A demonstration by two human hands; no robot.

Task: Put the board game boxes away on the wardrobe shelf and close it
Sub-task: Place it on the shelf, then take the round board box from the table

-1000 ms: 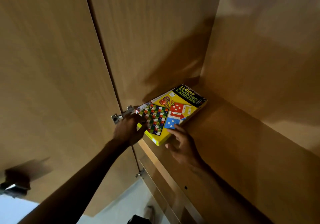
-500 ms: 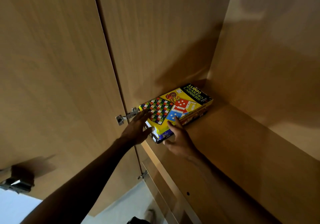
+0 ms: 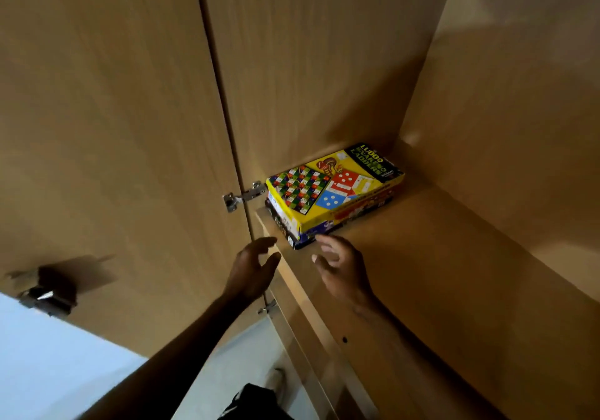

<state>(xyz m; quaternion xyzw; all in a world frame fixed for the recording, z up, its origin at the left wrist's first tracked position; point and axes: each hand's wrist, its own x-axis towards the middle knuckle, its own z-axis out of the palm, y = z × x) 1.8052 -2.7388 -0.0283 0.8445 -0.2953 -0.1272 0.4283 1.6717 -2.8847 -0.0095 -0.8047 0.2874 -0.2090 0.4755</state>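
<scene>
The yellow board game box (image 3: 337, 189), printed with a snakes-and-ladders grid, dice and the words "Ludo Snakes Ladders", lies flat on top of a second, darker box (image 3: 293, 229), of which only the near edge and a strip along the right side show beneath it. The two form a stack on the wardrobe shelf (image 3: 438, 257), pushed into the far left corner, with the left end close against the side wall (image 3: 308, 62) and the far end near the back wall (image 3: 519, 95); whether either end touches the walls cannot be told. The stack's nearest corner sits close to the shelf's front edge.

The right hand (image 3: 341, 267) is over the shelf just in front of that near corner, fingers loosely spread and curled, grasping nothing; its fingertips are near the lower box but a small gap shows between them. The left hand (image 3: 255, 268) is beside it, at the shelf's front edge, also released with fingers apart and empty. Both forearms reach up from below.

To the left, the wardrobe door (image 3: 107, 127) stands open, held by a metal hinge (image 3: 242, 195) level with the boxes; a second, smaller hinge (image 3: 268, 307) shows lower down. A blurred metal fitting (image 3: 45, 293) sits on the door's lower left. Pale floor (image 3: 65, 371) shows below.
</scene>
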